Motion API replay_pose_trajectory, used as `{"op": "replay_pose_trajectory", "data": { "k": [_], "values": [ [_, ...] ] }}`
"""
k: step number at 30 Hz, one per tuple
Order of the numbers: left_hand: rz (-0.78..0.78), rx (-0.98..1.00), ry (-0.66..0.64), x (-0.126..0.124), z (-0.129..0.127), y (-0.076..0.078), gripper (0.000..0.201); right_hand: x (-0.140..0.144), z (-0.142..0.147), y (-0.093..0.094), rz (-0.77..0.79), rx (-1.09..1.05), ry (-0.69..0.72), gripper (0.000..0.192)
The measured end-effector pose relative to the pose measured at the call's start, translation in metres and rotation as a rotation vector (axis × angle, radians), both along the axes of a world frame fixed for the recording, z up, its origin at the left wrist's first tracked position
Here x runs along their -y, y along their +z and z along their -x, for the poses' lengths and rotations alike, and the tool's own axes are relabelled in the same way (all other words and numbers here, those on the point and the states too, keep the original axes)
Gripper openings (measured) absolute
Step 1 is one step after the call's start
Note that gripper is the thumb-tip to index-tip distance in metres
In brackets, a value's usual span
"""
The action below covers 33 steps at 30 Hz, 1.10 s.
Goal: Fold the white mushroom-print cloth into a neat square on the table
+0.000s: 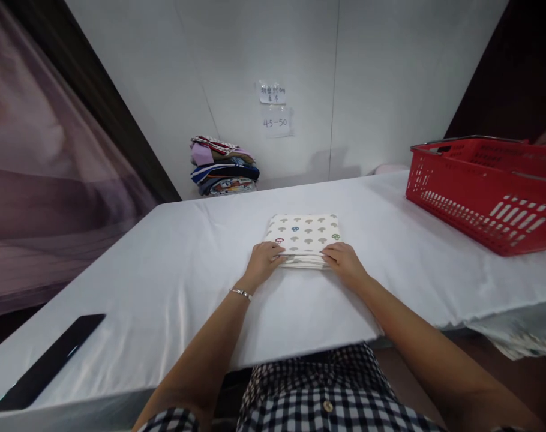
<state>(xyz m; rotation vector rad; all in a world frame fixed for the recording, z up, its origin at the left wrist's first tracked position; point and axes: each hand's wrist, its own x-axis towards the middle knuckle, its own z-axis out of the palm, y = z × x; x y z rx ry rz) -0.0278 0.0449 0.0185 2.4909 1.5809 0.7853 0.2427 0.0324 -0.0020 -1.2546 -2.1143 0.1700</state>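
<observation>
A folded white cloth (305,231) printed with small grey, red, blue and green mushrooms lies on the white-covered table (187,282) in front of me. Its near edge shows several stacked layers. My left hand (264,261) grips the near left corner, fingers on top and thumb at the layered edge. At the near right corner, my right hand (344,262) pinches the cloth the same way. Both hands are closed on it, and the fingertips are partly hidden by the folds.
A red plastic basket (471,198) stands at the right of the table. Several folded fabrics (225,168) are piled at the back left by the wall. A dark flat phone-like object (52,360) lies near the front left edge. Two handwritten paper signs (276,122) hang on the wall.
</observation>
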Motion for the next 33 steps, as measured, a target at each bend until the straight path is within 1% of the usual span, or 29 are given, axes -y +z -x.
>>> {"op": "replay_pose_trajectory", "data": {
  "k": [2,4,7,11,14,19,24,26,30,33],
  "values": [
    [-0.027,0.044,-0.039,-0.001,0.003,-0.006,0.014,0.001,-0.001,-0.006,-0.072,-0.052,0.005,0.025],
    [-0.09,0.087,-0.054,-0.002,0.004,-0.011,0.012,0.003,-0.001,-0.009,-0.161,-0.083,0.01,0.025],
    [-0.187,0.093,-0.059,-0.003,0.004,-0.014,0.014,0.006,-0.001,-0.01,-0.261,-0.059,-0.011,0.024],
    [-0.202,0.051,-0.107,-0.001,0.006,-0.013,0.016,0.01,-0.001,-0.009,-0.299,0.023,-0.009,0.023],
    [-0.198,0.068,-0.108,-0.001,0.007,-0.012,0.015,0.012,-0.001,-0.008,-0.321,0.03,0.007,0.022],
    [-0.161,0.127,-0.111,0.0,0.005,-0.012,0.014,0.012,-0.001,-0.009,-0.313,0.018,0.018,0.022],
    [-0.106,0.158,-0.147,0.0,0.007,-0.015,0.011,0.013,-0.003,-0.008,-0.237,0.04,0.054,0.021],
    [-0.104,0.164,-0.15,0.0,0.008,-0.016,0.015,0.012,-0.004,-0.007,-0.212,0.039,0.061,0.023],
    [-0.09,0.114,-0.148,0.0,0.009,-0.014,0.022,0.012,-0.005,-0.007,-0.193,0.028,0.062,0.023],
    [-0.071,0.081,-0.142,0.001,0.008,-0.011,0.02,0.01,-0.004,-0.007,-0.193,0.032,0.054,0.022]
  ]
}}
